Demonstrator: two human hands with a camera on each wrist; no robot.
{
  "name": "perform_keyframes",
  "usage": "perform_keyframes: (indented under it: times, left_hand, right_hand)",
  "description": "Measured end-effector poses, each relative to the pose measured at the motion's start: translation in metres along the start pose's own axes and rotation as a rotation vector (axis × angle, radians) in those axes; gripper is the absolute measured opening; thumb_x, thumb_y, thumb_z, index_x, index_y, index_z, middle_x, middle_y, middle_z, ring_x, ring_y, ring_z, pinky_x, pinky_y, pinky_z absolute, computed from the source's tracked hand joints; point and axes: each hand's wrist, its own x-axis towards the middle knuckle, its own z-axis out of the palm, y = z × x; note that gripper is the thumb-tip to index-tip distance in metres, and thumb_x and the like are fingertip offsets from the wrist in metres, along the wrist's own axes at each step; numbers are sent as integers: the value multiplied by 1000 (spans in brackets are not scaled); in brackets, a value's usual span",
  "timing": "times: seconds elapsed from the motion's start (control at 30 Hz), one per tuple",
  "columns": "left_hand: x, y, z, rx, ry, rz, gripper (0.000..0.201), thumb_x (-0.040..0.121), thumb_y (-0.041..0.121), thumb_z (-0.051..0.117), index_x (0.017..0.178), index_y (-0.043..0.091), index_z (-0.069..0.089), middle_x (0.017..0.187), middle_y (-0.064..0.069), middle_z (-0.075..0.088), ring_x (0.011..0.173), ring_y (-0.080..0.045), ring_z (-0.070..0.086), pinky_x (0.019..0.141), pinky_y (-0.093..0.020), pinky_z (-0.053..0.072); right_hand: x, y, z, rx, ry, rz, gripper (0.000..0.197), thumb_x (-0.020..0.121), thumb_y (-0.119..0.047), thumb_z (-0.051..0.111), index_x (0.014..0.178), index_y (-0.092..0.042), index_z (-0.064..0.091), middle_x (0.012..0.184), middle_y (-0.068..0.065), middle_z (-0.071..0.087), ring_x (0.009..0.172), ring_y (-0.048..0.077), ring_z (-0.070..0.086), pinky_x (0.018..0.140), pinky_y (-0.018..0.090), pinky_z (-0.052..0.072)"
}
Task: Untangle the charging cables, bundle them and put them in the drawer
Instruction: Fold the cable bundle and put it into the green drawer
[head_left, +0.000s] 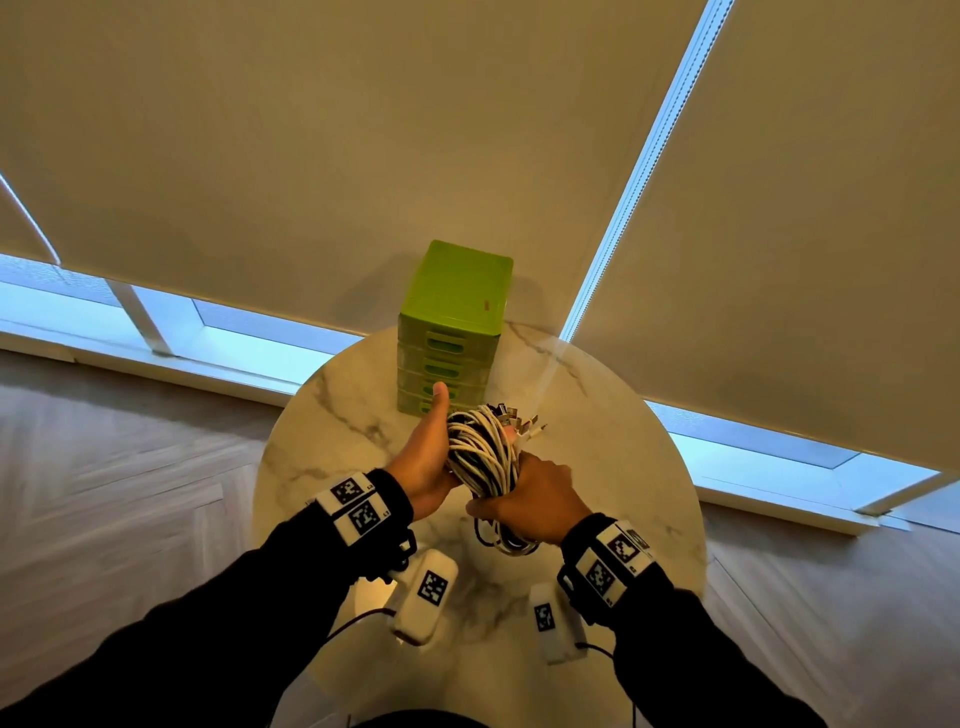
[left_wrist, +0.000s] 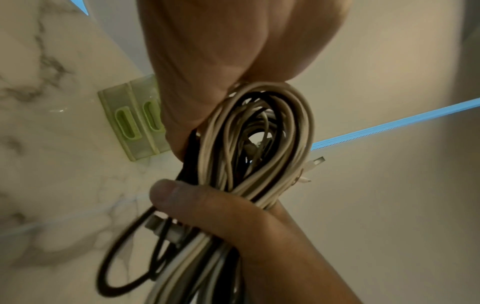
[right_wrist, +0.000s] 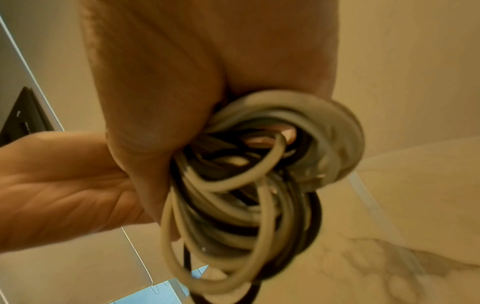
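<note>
Both hands meet over the round white marble-patterned table (head_left: 322, 415), sharing one coiled bundle of white and black charging cables (head_left: 480, 457). From the head camera, the left hand (head_left: 423, 467) cups the bundle's left side with its thumb pointing up towards the green plastic mini drawer cabinet (head_left: 452, 322), which stands at the far edge of the table with every drawer closed. The right hand (head_left: 530, 501) wraps round the lower part of the coil, and loose loops hang below it. Several plug ends (head_left: 519, 418) stick out at the top right of the bundle. Dark sleeves (head_left: 208, 613) cover both arms, and white marker blocks (head_left: 356, 501) are strapped to the wrists.

From the left wrist camera, the left hand (left_wrist: 207, 72) presses its palm against the cable loops (left_wrist: 254, 144), while the right hand's thumb (left_wrist: 197, 197) curls across the strands lower down. Two of the cabinet's drawer fronts (left_wrist: 130, 123) show behind, just beside the hand.

From the right wrist camera, the right hand (right_wrist: 161, 82) closes tightly round the coil (right_wrist: 246, 195), and the left hand's palm (right_wrist: 57, 185) lies against the same coil from the left. Much of this view is blurred.
</note>
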Motion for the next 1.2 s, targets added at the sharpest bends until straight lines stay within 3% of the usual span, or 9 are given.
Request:
perform_keyframes:
  times: [0.13,0.23,0.33,0.43,0.63,0.7,0.8,0.9,1.2]
  left_hand:
    - [0,-2,2,-5,-45,34,76,98,68,23,125,12,66,122,-17,71,117,-29,67,108,-48,47]
    - [-1,-1,3,-48,-68,98,64,103,58,30,121,10,67,125,-14,70,118,-26,66,103,-43,50]
    - [-2,2,-3,-92,-48,206,48,105,42,39,126,5,62,127,-15,68,120,-27,65,100,-39,53]
    - [-1,-1,-7,6,-66,286,42,99,33,55,132,10,49,126,-15,69,121,-29,64,99,-37,53]
    - [4,-11,1,499,-39,341,142,49,46,91,156,34,-2,135,12,50,125,-11,55,110,-36,43]
    - [12,-16,0,522,53,305,145,42,56,95,157,33,9,135,14,50,126,-11,53,110,-40,45]
    - [23,-23,-10,537,85,336,84,62,45,93,132,25,50,114,7,69,108,-11,67,95,-35,55]
    - [27,-28,-15,522,75,364,51,75,30,86,119,27,60,103,8,72,98,-7,69,90,-34,54]
    - [62,-32,-49,371,-105,216,62,74,39,87,127,22,58,123,8,71,121,-10,63,96,-25,51]
  right_hand:
    - [2,2,-1,52,18,-28,36,70,-47,69,101,-29,68,87,-7,67,89,10,60,104,41,34]
    - [1,7,-5,415,-32,-16,28,73,-24,75,100,-19,72,86,0,74,79,13,70,81,37,58]
    - [-2,8,-11,914,-21,17,11,80,0,70,89,5,68,77,21,69,74,38,70,71,49,60]
    - [-7,5,-14,1170,-60,47,12,80,3,67,90,7,63,76,25,59,69,38,65,62,44,57]
    - [-5,-8,-2,842,-107,-88,12,78,5,66,90,5,69,81,22,68,73,32,68,72,52,58]
    - [0,-12,1,667,-114,-148,24,75,1,69,95,-10,72,89,11,73,82,24,71,78,46,61]
    - [10,-9,2,475,-162,-106,24,71,-13,75,94,-17,68,86,5,71,81,19,70,77,44,62]
    - [18,-4,5,432,-197,-65,35,65,-25,76,99,-24,66,89,0,71,83,16,70,77,42,62]
    - [49,20,39,723,-198,116,35,74,-1,71,107,-13,70,100,13,74,92,22,71,86,42,59]
